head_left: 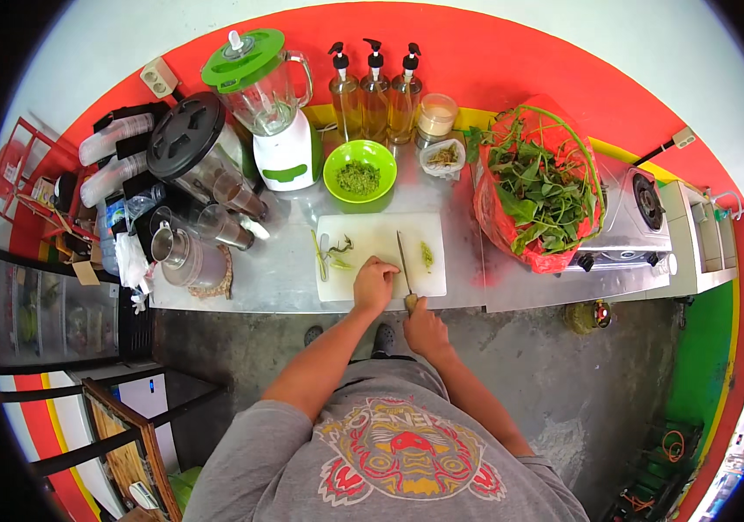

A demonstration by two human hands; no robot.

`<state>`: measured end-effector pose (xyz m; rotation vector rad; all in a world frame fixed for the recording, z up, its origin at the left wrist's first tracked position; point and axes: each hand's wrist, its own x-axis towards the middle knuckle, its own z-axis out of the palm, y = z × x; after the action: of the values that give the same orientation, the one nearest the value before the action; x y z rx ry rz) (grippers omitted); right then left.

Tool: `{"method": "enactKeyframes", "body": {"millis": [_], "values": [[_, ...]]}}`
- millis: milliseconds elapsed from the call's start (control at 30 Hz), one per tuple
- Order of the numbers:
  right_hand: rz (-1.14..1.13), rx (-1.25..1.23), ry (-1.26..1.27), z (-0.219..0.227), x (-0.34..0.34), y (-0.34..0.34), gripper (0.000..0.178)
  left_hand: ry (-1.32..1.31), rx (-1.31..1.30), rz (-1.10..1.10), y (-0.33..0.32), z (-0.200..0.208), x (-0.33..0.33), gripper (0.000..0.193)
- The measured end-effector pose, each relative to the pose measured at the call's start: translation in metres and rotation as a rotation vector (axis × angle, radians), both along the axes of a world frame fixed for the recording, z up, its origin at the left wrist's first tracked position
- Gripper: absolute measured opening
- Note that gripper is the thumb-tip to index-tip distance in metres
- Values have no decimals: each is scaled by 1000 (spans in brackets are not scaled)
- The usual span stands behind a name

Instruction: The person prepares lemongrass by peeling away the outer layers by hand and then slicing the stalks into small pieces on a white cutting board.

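My right hand (427, 331) grips a knife (404, 259) by its light brown handle. Its narrow blade points away from me over a white cutting board (360, 228). Just left of the blade, my left hand (375, 284) rests on the board with fingers curled together; anything under or in them is hidden. To the blade's right lies a little heap of chopped light green pieces (427, 254). On the board's left are green stems (318, 252), a dark wilted leafy scrap (340, 246) and pale green bits (340, 264). Behind the board stands a green bowl (360, 204) holding chopped greens.
A red plastic bag (487, 209) full of leafy greens sits at right, beside a gas stove (628, 217). Behind are a blender (286, 157), several pump bottles (375, 104) and a small tub (443, 158). Cups and a metal-rimmed pitcher (185, 257) crowd the left.
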<state>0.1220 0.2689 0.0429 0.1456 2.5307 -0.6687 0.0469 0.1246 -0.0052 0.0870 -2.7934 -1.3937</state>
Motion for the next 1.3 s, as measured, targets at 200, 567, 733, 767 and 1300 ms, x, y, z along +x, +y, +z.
{"method": "enactKeyframes", "body": {"millis": [200,567,733,767,1300], "values": [[-37,70,-11,-19,10,-7,44,23,-21,-5,-1,2,1,13],[-5,97,-31,-19,10,-3,48,47,-166,-54,-7,10,-3,7],[38,130,-25,-1,-8,-1,45,162,-358,-196,-10,3,2,6],[42,133,-12,2,-7,-3,44,164,-403,-213,-10,1,3,7],[66,181,19,21,8,-8,48,236,-542,-460,-33,13,25,42]]}}
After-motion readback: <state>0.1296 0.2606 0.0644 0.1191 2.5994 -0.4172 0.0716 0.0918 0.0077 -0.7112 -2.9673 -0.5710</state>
